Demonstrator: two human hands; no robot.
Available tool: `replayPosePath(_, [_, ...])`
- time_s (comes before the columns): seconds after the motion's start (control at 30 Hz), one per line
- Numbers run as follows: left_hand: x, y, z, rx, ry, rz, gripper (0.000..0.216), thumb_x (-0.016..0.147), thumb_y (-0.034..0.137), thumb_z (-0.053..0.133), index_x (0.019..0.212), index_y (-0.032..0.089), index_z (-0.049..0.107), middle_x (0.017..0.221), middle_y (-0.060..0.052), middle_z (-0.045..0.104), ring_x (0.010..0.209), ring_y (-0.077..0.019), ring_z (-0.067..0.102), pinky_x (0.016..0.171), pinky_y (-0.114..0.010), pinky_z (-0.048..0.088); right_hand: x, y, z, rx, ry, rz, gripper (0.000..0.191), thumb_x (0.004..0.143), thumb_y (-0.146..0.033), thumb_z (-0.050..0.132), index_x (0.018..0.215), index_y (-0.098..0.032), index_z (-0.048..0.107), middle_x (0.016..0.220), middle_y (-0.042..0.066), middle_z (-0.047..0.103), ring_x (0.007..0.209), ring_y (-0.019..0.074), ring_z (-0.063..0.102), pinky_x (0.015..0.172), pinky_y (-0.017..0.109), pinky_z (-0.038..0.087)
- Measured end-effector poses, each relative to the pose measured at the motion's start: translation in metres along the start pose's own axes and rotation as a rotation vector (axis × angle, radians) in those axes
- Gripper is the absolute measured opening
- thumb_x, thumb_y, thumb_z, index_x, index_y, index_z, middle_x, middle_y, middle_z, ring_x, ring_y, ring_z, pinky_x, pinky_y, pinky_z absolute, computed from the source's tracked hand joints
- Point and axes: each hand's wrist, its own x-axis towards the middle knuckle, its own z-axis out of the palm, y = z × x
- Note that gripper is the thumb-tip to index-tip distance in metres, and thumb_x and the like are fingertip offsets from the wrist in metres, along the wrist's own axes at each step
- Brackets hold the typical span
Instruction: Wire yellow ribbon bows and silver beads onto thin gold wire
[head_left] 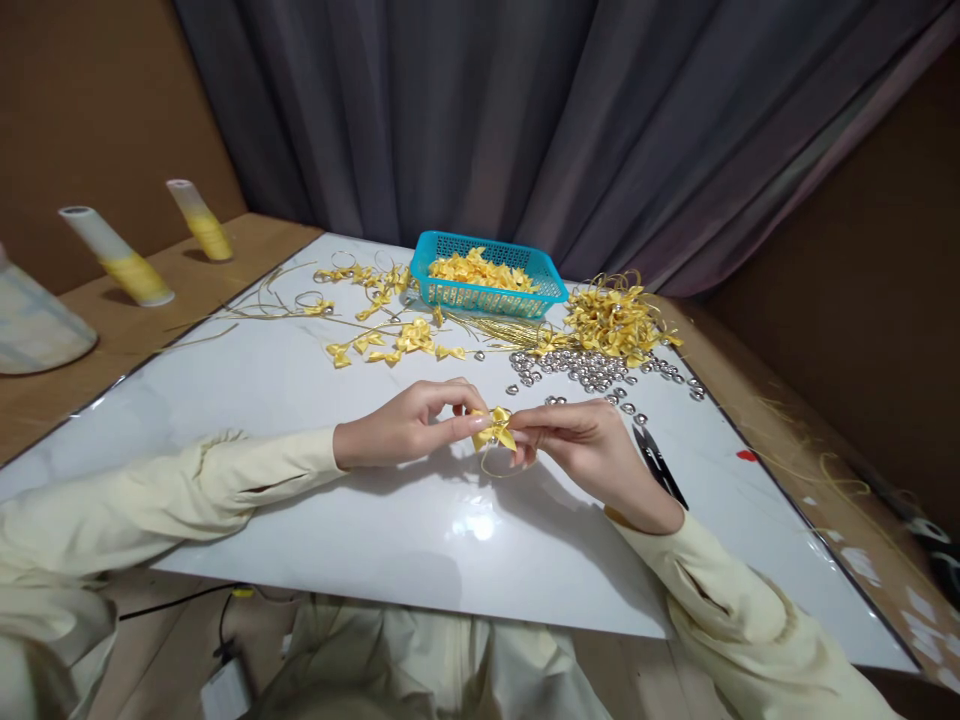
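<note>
Head view: left hand (411,426) and right hand (594,446) pinch a yellow bow (498,433) with fingers (549,416). Uneven tugging could crease it.

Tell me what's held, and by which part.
A yellow ribbon bow, pinched at its left side by the left hand, its right by the right hand.

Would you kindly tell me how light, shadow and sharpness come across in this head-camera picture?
In the head view, a bright glare spot sits on the white tabletop nearer the wearer than the left hand and right hand, which cast soft shadows; also in the head view, the nearer yellow-banded tube leans, probably wide-angle distortion, and the yellow bow is too small for fine detail.
</note>
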Motion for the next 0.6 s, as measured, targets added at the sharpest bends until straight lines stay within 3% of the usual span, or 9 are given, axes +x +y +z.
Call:
replayPosePath(0.27, [0.000, -0.001, 0.001, 0.100, 0.014, 0.033, 0.017, 0.087, 0.024, 0.047, 0.076, 0.015, 0.056, 0.077, -0.005, 0.056, 0.078, -0.0149, 0.051, 0.075, -0.028, 0.040, -0.003, 0.003, 0.006, -0.124, 0.020, -0.077, 0.012, 0.078, -0.018, 0.058, 0.076, -0.014, 0.069, 0.053, 0.001, 0.063, 0.047, 0.0108, 0.058, 0.052, 0.022, 0.050])
replayPosePath(0.47, [0.000, -0.006, 0.003, 0.220, 0.098, 0.023, 0.016, 0.086, 0.023, 0.046, 0.076, 0.015, 0.055, 0.078, -0.004, 0.055, 0.080, -0.0151, 0.050, 0.076, -0.029, 0.041, 0.004, 0.004, -0.013, -0.190, -0.134, 0.014, 0.017, 0.081, -0.030, 0.058, 0.085, -0.014, 0.062, 0.061, 0.003, 0.064, 0.050, 0.0120, 0.060, 0.053, 0.024, 0.050])
replayPosePath(0.6, [0.000, -0.008, 0.006, 0.193, 0.133, -0.073, 0.017, 0.086, 0.026, 0.046, 0.076, 0.015, 0.056, 0.082, -0.004, 0.056, 0.080, -0.0149, 0.051, 0.075, -0.028, 0.042, 0.003, 0.001, -0.024, -0.215, -0.019, -0.037, 0.019, 0.085, -0.033, 0.052, 0.090, -0.015, 0.057, 0.070, 0.005, 0.065, 0.053, 0.0123, 0.061, 0.052, 0.025, 0.050])
